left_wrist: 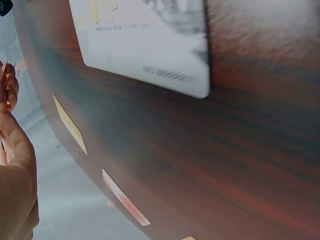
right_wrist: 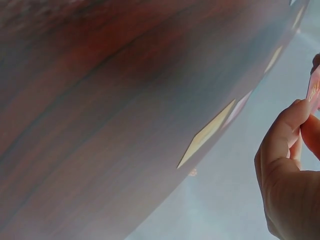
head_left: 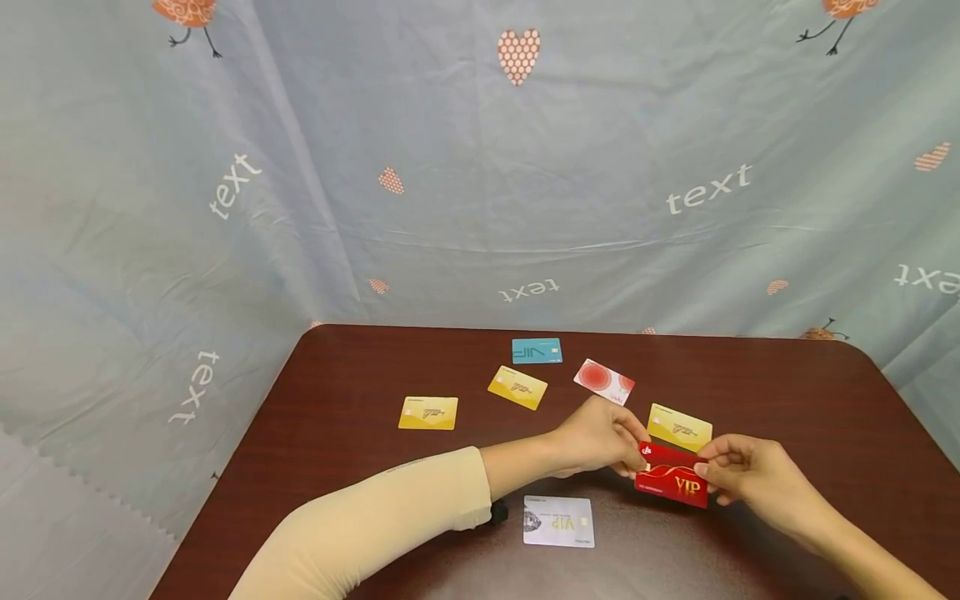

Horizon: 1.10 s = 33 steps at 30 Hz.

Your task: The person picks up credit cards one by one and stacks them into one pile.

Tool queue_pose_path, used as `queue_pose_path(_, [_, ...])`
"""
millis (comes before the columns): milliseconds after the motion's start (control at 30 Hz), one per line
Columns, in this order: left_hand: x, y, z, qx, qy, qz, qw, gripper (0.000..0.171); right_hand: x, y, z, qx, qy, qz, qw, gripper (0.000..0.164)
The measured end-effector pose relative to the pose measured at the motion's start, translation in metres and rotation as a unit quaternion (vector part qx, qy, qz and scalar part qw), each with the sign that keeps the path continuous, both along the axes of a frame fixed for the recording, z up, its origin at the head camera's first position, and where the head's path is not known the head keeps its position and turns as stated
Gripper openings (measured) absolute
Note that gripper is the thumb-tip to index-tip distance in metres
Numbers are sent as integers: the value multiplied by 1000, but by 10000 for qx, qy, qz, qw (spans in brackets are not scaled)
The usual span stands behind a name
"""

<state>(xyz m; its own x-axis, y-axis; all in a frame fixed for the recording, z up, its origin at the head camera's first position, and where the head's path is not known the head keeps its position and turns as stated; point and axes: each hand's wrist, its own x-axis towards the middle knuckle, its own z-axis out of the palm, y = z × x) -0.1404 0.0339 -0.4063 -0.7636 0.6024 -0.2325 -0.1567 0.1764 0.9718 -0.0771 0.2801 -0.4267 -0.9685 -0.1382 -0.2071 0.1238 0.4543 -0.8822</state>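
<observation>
A red VIP card [head_left: 672,477] with gold lettering is held up by both hands above the table's right half. My left hand [head_left: 602,439] pinches its left edge. Thumb and fingers of my right hand [head_left: 757,479] pinch the right edge. Just behind the red card lies a yellow card [head_left: 679,427]. A silver VIP card [head_left: 558,522] lies in front of my left forearm, and it looms large in the left wrist view. In the right wrist view, my right hand [right_wrist: 287,170] grips the card's edge at the far right.
On the dark wooden table [head_left: 345,367] lie a teal card [head_left: 537,351], a white card with red circles [head_left: 603,382], a yellow card [head_left: 517,387] and another yellow card [head_left: 428,412] at the left. A patterned grey-blue curtain [head_left: 450,167] hangs behind the table. A small black object [head_left: 498,512] shows beneath the left sleeve.
</observation>
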Motion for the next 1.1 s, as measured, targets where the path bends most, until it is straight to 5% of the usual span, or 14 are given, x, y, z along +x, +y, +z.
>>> queue_pose_path(1100, [12, -63, -5, 200, -377, 501, 9978, 19, -6, -50, 8, -667, 220, 735, 9948, 25])
